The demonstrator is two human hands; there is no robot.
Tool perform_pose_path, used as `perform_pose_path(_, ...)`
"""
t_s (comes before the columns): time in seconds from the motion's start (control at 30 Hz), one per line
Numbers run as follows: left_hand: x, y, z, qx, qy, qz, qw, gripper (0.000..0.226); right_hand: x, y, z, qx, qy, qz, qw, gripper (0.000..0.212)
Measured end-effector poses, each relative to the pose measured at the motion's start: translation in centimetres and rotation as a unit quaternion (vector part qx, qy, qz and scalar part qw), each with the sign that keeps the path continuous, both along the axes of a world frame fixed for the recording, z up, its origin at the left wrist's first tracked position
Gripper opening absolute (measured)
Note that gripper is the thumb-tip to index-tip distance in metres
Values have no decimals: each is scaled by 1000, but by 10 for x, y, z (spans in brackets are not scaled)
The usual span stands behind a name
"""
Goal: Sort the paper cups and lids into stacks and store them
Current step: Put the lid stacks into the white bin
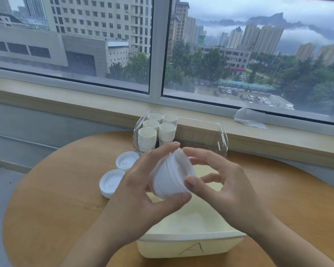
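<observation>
A stack of white plastic lids (171, 175) is held tilted above a pale yellow bin marked "A" (189, 245). My left hand (143, 191) grips the stack from the left, thumb under it and fingers over its top. My right hand (226, 187) pinches the stack's right rim with thumb and fingertips. Two more lid stacks lie on the round wooden table: one (126, 160) near the clear bin and one (111, 183) closer to me. Several stacks of white paper cups (156, 132) stand upright in the left end of a clear plastic bin (210, 135).
The table (56, 199) stands against a window sill. A crumpled white tissue (249, 117) lies on the sill at the right. The right part of the clear bin holds nothing that I can see. The yellow bin's inside looks bare.
</observation>
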State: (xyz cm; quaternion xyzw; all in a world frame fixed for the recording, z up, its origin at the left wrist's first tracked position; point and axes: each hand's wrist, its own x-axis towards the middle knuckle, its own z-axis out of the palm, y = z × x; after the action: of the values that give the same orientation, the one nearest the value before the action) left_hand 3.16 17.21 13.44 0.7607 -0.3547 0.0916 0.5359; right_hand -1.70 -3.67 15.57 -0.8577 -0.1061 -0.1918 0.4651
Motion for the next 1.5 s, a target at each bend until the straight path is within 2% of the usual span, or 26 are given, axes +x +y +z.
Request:
perform_pose_path(0.1,-4,1,2,13,-18,9,1000,78,-4,3,2,-11,6,10,1000,62)
perform_pose_path(0.27,-10,1,4,5,-23,7,1000,71,-8,9,5,-16,18,21,1000,62)
perform_pose_path(0.37,-13,-1,6,-32,9,4,999,74,-10,9,4,99,50,49,993,56)
perform_pose_path(0.5,-11,-6,6,-95,41,-15,994,81,-13,14,2,297,78,128,943,53)
perform_pose_path(0.67,-5,-10,4,-115,35,-19,993,82,-12,15,1,373,75,153,912,53)
perform_pose_path(0.87,7,-4,-4,-127,78,-79,986,58,-3,5,-5,338,93,127,928,49)
perform_pose_path(1.03,15,1,-13,-97,109,-68,987,49,5,-2,-11,286,138,118,941,46)
perform_pose_path(1.2,22,13,-27,-20,93,-21,995,54,18,-7,-15,213,178,116,954,44)
perform_pose_path(1.3,25,21,-36,32,24,65,997,51,27,-11,-22,177,206,101,957,43)
perform_pose_path(1.4,31,31,-47,21,28,95,995,46,38,-14,-30,138,241,72,958,41)
perform_pose_path(1.5,39,40,-63,21,40,103,994,51,52,-16,-42,83,295,51,951,38)
